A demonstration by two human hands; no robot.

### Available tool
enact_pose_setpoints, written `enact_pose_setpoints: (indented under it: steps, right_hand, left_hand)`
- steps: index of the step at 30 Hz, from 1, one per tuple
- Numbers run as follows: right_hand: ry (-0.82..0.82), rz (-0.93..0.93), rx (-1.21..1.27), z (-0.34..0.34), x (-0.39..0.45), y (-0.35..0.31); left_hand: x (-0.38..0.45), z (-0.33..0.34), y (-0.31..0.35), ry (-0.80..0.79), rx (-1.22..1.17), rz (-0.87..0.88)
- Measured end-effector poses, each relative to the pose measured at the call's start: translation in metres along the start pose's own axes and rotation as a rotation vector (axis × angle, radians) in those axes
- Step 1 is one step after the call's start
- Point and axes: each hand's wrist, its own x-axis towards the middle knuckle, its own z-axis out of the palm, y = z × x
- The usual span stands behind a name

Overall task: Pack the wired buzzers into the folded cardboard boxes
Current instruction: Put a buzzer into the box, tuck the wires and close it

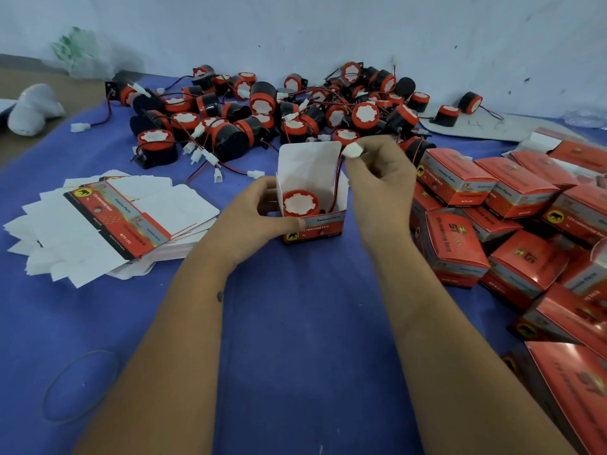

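Note:
An open red-and-white cardboard box (313, 224) stands upright on the blue cloth in the middle, its white top flap raised. Inside it sits a buzzer (299, 203) with a red rim and white face. My left hand (259, 215) grips the box's left side and front. My right hand (381, 172) pinches the buzzer's white connector (352, 150) above the box's right edge, and the red and black wire runs from it down into the box. A pile of loose wired buzzers (262, 110) lies behind the box.
A stack of flat unfolded boxes (115, 221) lies to the left. Several packed red boxes (512, 224) are heaped on the right. A rubber band (78, 385) lies at the near left. A white object (33, 110) rests at the far left, and the wall stands behind.

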Motion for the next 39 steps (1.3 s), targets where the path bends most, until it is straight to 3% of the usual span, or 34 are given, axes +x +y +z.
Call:
enact_pose_setpoints:
  steps: [7,13,20,28,33,37,39]
  right_hand:
    - [-0.168,-0.015,0.021,0.006,-0.007,-0.002]
    - [-0.202,-0.032,-0.359,0.012,-0.008,-0.004]
    - [-0.237,0.008,-0.517,0.021,-0.009,-0.013]
    - [-0.171,0.132,-0.283,0.013,-0.004,-0.014]
    - [-0.168,-0.046,-0.422,0.002,0.004,-0.006]
    - [-0.286,-0.397,-0.885,-0.004,0.003,0.003]
    - [-0.375,-0.440,-0.952,-0.007,0.001,0.006]
  left_hand:
    - [0.001,0.004,-0.002,0.028,0.008,0.022]
    - [-0.001,0.015,-0.002,0.051,0.011,0.063]
    - [0.003,0.024,-0.002,0.112,-0.003,0.054]
    - [0.005,0.024,0.000,0.129,-0.014,0.034]
    - [0.005,0.026,0.006,0.169,0.002,0.027]
    - [0.007,0.027,0.004,0.226,-0.005,0.038]
    - [0.009,0.028,0.007,0.239,-0.032,0.019]
